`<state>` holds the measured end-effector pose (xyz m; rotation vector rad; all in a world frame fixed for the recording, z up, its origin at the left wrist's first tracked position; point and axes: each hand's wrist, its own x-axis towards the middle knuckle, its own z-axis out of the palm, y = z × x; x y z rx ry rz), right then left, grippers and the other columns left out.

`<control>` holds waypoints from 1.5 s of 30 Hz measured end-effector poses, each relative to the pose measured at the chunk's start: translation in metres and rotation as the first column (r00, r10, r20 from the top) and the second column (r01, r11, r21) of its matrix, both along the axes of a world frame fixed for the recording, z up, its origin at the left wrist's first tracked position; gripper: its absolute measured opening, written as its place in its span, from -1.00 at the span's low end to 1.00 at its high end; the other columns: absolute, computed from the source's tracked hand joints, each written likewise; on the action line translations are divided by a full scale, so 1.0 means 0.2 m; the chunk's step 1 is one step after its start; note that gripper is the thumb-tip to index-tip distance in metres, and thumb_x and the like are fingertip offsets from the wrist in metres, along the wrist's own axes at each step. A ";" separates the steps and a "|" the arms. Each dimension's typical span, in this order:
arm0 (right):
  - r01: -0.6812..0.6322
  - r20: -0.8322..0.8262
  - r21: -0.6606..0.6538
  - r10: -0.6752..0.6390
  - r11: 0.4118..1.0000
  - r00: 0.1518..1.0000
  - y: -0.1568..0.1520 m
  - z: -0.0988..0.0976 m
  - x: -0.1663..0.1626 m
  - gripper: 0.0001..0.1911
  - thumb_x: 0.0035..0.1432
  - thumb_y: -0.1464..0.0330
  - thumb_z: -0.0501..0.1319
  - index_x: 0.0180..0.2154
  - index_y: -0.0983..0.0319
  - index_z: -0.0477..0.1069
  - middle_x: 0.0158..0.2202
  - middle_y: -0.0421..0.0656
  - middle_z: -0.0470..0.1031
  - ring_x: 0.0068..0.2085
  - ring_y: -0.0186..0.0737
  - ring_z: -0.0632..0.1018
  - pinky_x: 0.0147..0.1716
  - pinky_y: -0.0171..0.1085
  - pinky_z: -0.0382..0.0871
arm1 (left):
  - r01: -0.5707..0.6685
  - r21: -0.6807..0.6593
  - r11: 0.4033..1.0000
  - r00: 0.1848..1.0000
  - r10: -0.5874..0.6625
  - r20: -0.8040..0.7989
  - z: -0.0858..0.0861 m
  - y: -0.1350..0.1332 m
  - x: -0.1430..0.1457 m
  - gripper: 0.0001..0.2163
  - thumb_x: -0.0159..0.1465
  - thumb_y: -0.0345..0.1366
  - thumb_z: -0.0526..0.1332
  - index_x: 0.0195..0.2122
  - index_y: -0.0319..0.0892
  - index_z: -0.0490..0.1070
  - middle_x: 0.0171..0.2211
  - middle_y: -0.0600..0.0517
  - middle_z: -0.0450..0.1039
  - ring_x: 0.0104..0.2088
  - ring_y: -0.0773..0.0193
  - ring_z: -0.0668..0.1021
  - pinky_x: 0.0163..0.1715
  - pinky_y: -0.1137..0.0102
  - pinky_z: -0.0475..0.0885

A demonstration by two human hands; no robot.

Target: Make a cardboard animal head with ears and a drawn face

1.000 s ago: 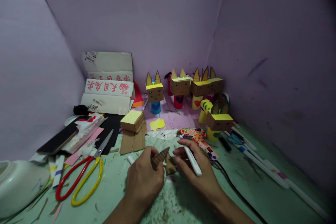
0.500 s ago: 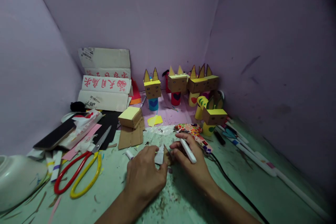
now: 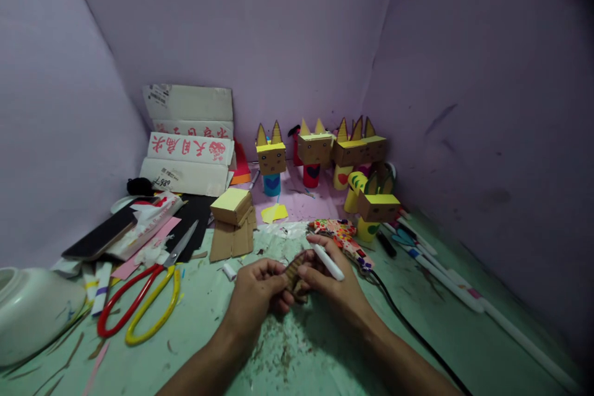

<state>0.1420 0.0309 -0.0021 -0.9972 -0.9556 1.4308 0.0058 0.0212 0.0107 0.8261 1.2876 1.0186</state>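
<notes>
My left hand [image 3: 257,291] pinches a small pointed cardboard ear [image 3: 294,269] with a ridged brown face. Around a white marker [image 3: 330,263] my right hand [image 3: 341,284] is closed, and its fingertips also touch the ear's other side. Part of the ear is hidden behind my fingers, and the marker's tip is not clearly visible. A small white marker cap [image 3: 229,271] lies left of my left hand. Beyond the hands sits a cardboard box [image 3: 232,207] with a yellow top, on flat cardboard pieces.
Red-and-yellow-handled scissors [image 3: 153,297] lie at left, near a white rounded container [image 3: 32,315]. Several box-headed figures [image 3: 271,161] with pointed ears stand at the back. A flower-patterned glue gun [image 3: 343,235] trails a black cord [image 3: 403,315]. Folded white cardboard [image 3: 188,161] leans against the wall.
The ear and a pale piece lay flat under my left fingers; now the ear is lifted between both hands, its ridged face showing. My right hand keeps the marker.
</notes>
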 end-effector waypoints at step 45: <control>0.087 0.290 0.355 -0.198 0.931 0.936 -0.12 0.01 -0.01 -0.69 0.05 0.12 0.27 -0.54 0.20 0.52 -0.63 -0.18 0.44 -0.56 -0.25 0.44 -0.52 -0.30 0.36 | 0.045 -0.016 0.999 0.972 -0.048 -0.231 -0.09 -0.05 0.04 -0.82 0.07 -0.31 0.17 -0.65 -0.15 0.31 -0.88 0.22 0.16 -0.84 0.46 0.17 -0.83 0.56 0.05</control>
